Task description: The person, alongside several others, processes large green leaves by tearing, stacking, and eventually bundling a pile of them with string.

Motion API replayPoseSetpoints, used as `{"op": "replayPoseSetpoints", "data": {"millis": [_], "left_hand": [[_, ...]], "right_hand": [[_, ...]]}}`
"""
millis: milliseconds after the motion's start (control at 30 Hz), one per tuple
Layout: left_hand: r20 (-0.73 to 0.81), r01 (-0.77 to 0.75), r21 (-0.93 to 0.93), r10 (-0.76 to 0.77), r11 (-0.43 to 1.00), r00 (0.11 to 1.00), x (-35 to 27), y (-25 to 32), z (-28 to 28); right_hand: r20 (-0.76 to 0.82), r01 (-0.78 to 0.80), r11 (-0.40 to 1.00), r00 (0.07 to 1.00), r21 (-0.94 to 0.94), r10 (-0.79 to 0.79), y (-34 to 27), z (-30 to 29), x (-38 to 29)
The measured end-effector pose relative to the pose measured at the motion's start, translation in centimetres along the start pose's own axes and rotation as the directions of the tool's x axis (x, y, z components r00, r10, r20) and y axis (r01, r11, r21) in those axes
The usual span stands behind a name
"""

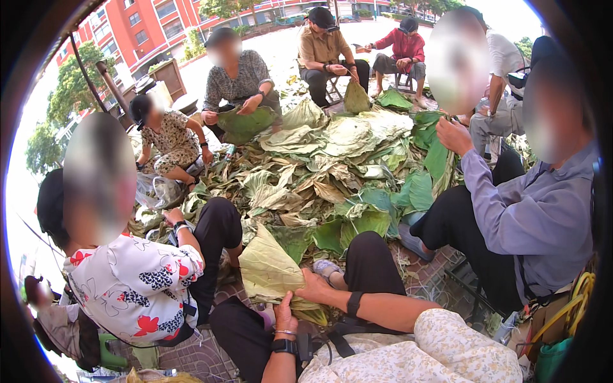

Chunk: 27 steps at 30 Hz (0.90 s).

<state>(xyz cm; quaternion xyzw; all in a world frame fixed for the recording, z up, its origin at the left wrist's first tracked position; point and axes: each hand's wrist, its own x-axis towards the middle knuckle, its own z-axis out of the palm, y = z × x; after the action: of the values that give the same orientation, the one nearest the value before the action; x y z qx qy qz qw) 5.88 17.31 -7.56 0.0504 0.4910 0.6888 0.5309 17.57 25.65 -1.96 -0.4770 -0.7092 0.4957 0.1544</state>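
Between my knees, a large pale-green lotus leaf [268,268], folded into a rough fan shape, is held with its point upward. My right hand [315,287] grips its right edge, thumb on top. Lower down, my left hand [285,313] grasps the bottom edge, with the fingers partly hidden. Darker yellow-green leaf folds [313,317] hang below my right hand. Just beyond the held leaf, broad green leaves [352,230] lie at the near side of a wide heap of drying leaves [292,184].
Several people sit around the heap. Close on my left is a person in a patterned shirt [139,282]; on my right, one in a lavender shirt [522,210] holds a green leaf [437,158]. A green stool [111,352] stands lower left. Yellow strapping [567,311] lies at right.
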Motion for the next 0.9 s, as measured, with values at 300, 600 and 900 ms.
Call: {"op": "replayPoseSetpoints", "data": {"millis": [300,600,900], "left_hand": [[0.006,0.136,-0.022,-0.136,0.990,0.991,0.2,0.0,0.2],[0.120,0.179,0.076,-0.187,0.981,0.975,-0.7,0.6,0.9],[-0.043,0.281,0.250,-0.279,0.927,0.959,-3.8,2.5,3.1]], "right_hand": [[-0.045,0.018,1.000,0.999,-0.009,-0.018,1.8,0.9,0.8],[0.055,0.015,0.996,0.998,0.084,-0.020,1.1,-0.6,-0.2],[0.042,0.012,0.995,0.999,0.099,-0.016,0.5,-0.3,-0.5]]}}
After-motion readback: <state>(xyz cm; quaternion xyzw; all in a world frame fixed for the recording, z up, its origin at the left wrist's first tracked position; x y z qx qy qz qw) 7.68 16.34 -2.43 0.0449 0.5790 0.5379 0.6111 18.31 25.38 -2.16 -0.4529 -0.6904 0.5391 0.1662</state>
